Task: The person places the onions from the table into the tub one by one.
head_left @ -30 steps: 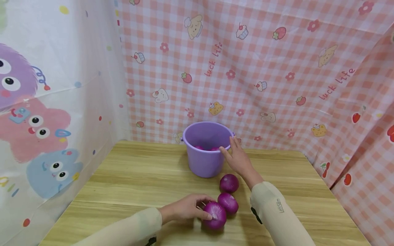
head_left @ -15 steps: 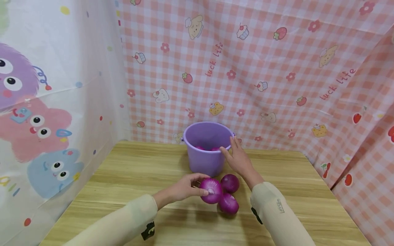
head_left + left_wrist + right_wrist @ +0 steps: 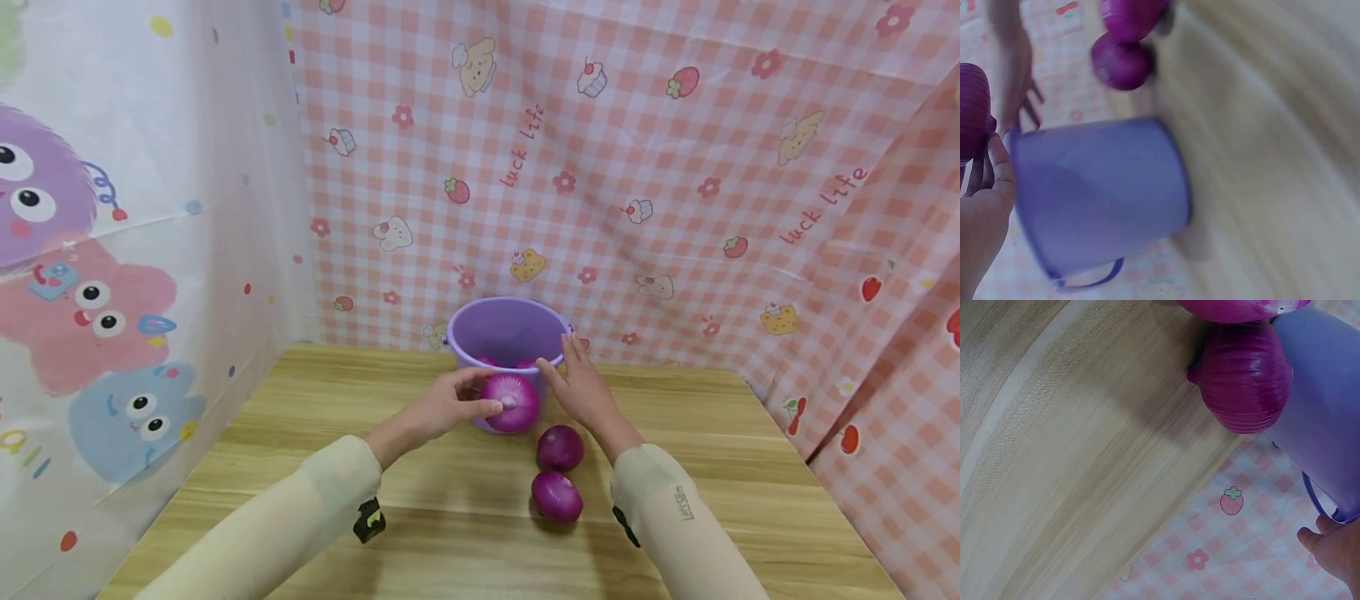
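My left hand point(image 3: 431, 410) grips a purple onion point(image 3: 510, 403) between thumb and fingers, in front of the purple bucket point(image 3: 489, 333) and just below its rim. In the left wrist view that onion point(image 3: 972, 112) is cut off by the frame's edge. My right hand point(image 3: 587, 392) rests on the bucket's right side, thumb and fairly straight fingers touching the rim. Inside the bucket, tops of purple onions point(image 3: 527, 364) show; the rest are hidden. Two more onions lie on the table, one point(image 3: 560, 448) close to the bucket and another point(image 3: 557, 497) nearer me.
The wooden table point(image 3: 337, 417) carries everything. Behind the bucket hangs a pink checked cloth point(image 3: 420, 167), and a white cartoon-print cloth point(image 3: 217, 167) hangs at the left. The bucket's handle point(image 3: 1094, 282) hangs at its side.
My left hand has lifted the onion from beside the two others and carried it forward, to the bucket's front. The right hand and the bucket have stayed in place.
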Available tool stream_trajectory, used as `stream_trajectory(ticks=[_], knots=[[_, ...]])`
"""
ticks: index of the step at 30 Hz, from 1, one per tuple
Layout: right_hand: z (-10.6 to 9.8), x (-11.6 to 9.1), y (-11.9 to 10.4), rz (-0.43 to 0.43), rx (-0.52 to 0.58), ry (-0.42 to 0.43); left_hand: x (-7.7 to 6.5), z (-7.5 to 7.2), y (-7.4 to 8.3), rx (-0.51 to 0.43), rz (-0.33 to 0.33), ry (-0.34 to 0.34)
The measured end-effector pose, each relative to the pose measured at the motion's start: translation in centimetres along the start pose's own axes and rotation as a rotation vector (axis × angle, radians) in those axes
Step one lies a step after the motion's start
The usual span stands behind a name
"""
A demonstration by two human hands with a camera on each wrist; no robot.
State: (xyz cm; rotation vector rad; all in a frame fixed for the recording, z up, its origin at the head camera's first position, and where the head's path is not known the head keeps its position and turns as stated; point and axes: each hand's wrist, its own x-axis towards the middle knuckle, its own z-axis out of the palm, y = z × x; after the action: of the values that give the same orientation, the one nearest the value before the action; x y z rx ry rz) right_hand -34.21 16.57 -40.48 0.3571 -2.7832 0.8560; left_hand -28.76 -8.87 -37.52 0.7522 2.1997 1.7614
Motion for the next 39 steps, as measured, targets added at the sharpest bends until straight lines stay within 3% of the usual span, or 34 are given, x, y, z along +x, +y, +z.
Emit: stream_trajectory(ticks=[10, 21, 29, 39], knots=[[0.0, 0.0, 0.4, -0.006, 0.0, 0.005, 4.1, -2.7, 2.7, 0.022, -0.045, 0.208], [-0.3, -0.3, 0.1, 0.009, 0.012, -0.006, 8.3, -3.9, 2.5, -0.037, -0.048, 0.348], [-0.3, -0.3, -0.3, -0.011, 0.016, 0.01, 9.4, -4.2, 2.2, -0.027, -0.09, 0.418], [-0.2, -0.2, -0.1, -0.008, 0.012, 0.02, 9.7, -4.5, 1.2, 0.115, -0.099, 0.464]])
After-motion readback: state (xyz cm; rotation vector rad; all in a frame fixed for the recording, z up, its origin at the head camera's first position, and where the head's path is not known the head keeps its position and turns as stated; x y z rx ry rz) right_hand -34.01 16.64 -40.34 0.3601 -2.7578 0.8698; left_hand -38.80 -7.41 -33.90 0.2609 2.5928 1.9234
